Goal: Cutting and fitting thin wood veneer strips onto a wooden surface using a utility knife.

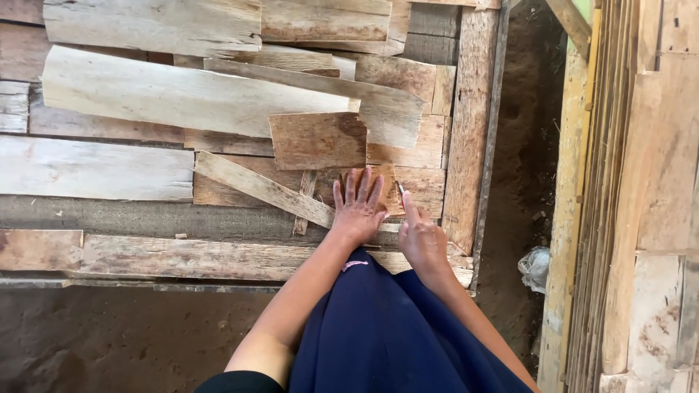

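Veneer sheet, at frame centre, lies on the stacked wood strips. Left hand presses it, fingers spread flat. Right hand grips a small blade at the sheet's right edge; dirt gap beyond.

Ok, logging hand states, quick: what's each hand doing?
Left hand: open, flat on a veneer sheet.
Right hand: pinching a small blade.

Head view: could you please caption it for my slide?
Left hand flat on veneer sheets; right hand beside it.
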